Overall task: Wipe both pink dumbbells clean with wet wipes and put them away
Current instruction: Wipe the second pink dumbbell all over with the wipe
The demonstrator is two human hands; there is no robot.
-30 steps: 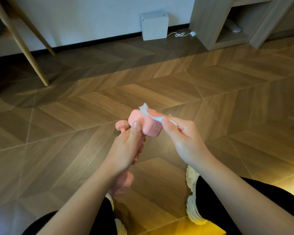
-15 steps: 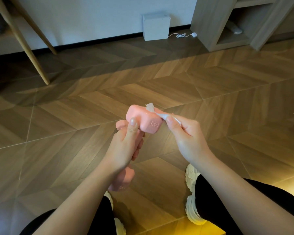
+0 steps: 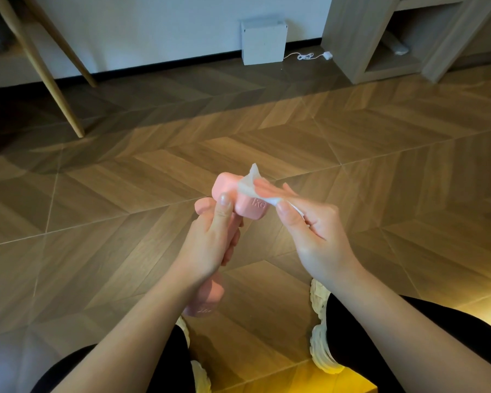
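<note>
My left hand [image 3: 210, 245] grips a pink dumbbell by its handle, held upright over the floor. Its upper head [image 3: 240, 204], stamped "1kg", sticks out above my thumb, and its lower head [image 3: 204, 300] shows below my wrist. My right hand [image 3: 309, 225] pinches a white wet wipe [image 3: 250, 184] between thumb and fingers and presses it on the top of the upper head. Another pink rounded part [image 3: 203, 205] peeks out just left of my thumb. Whether it belongs to the second dumbbell is hidden by my hand.
Wooden herringbone floor [image 3: 125, 194] lies all around. A white box [image 3: 262, 42] with a cable stands at the wall, a wooden shelf unit [image 3: 380, 38] at the back right, slanted chair legs [image 3: 54, 89] at the back left. My shoes [image 3: 321, 336] are below.
My right hand has slid the wipe across the top of the upper dumbbell head, and the wipe now covers more of it. My left hand keeps its grip.
</note>
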